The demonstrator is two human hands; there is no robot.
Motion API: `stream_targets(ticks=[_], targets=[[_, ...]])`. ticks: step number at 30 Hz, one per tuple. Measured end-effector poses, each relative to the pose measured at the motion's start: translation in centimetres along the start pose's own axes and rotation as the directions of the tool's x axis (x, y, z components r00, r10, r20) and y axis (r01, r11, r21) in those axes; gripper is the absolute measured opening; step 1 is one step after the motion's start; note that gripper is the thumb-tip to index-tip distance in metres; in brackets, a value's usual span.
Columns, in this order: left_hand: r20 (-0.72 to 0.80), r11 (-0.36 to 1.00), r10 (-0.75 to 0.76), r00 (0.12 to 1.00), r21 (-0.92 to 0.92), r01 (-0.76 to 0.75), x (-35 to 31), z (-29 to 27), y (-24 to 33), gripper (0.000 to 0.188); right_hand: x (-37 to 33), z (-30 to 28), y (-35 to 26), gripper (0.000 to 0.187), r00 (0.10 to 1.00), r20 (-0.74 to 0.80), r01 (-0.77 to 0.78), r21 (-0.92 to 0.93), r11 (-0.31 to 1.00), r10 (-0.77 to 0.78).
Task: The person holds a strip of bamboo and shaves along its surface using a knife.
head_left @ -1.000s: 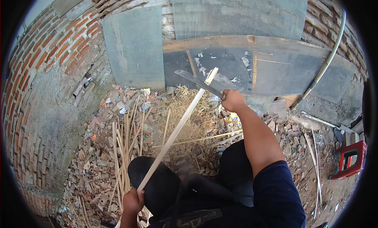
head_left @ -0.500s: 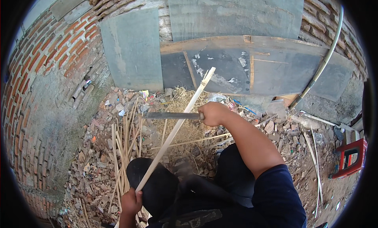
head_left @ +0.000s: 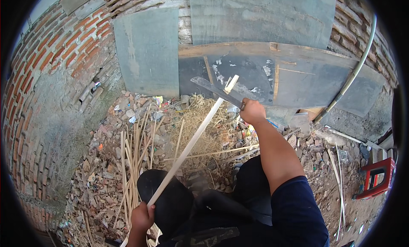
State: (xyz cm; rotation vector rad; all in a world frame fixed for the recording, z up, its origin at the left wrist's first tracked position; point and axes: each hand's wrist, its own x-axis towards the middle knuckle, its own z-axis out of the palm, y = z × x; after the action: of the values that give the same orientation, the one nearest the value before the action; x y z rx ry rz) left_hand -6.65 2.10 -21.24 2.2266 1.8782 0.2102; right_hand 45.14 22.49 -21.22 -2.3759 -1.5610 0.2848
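One hand, the left hand [head_left: 142,217], is low and near, with its fingers curled around a long wood stick [head_left: 187,150]. The stick is pale, straight and thin. It slants up past the dark knee [head_left: 168,196] and away to the right. Near its far end, small bits are split and poke up. Its lower end is hard to follow past the left hand. Farther out, the right hand [head_left: 253,112] is wrapped around a big knife [head_left: 205,84], so most of the handle is hidden. The blade is long and gray. It lies across the stick near the top and covers a little of it, so how deep it cuts is hard to tell. Under the stick is a heap of curly shavings [head_left: 199,108]. Behind that, a big gray board [head_left: 260,21] goes out of view at the top.
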Motion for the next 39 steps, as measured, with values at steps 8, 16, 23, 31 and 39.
stream_targets(ticks=[8, 16, 23, 31, 39], targets=[[-0.038, 1.000, -0.015, 0.999, -0.010, 0.015, -0.3, 0.3, 0.1, 0.035, -0.4, 1.1, -2.3, 0.033, 0.979, 0.167, 0.037, 0.419, 0.907, -0.118], [-0.043, 1.000, -0.021, 0.999, 0.017, 0.021, -0.2, 0.3, 0.4, 0.037, -6.2, -2.6, -7.8, 0.025, 0.788, 0.371, 0.532, -0.008, 0.847, -0.491], [-0.122, 0.999, -0.018, 0.992, -0.031, 0.014, -1.0, 1.4, -0.7, 0.038, -0.6, -2.4, -2.2, 0.022, 0.995, -0.078, 0.062, 0.044, 0.997, -0.058], [-0.068, 0.999, -0.010, 0.998, -0.054, 0.007, -0.6, 0.5, -0.8, 0.038, -0.3, -0.6, 0.8, 0.028, 0.994, 0.023, 0.093, 0.277, 0.956, -0.104], [-0.030, 0.994, -0.103, 0.994, 0.016, 0.104, -1.6, 0.1, 0.0, 0.046, -1.0, -2.1, 1.0, 0.032, 0.993, 0.006, 0.120, 0.137, 0.983, -0.122]])
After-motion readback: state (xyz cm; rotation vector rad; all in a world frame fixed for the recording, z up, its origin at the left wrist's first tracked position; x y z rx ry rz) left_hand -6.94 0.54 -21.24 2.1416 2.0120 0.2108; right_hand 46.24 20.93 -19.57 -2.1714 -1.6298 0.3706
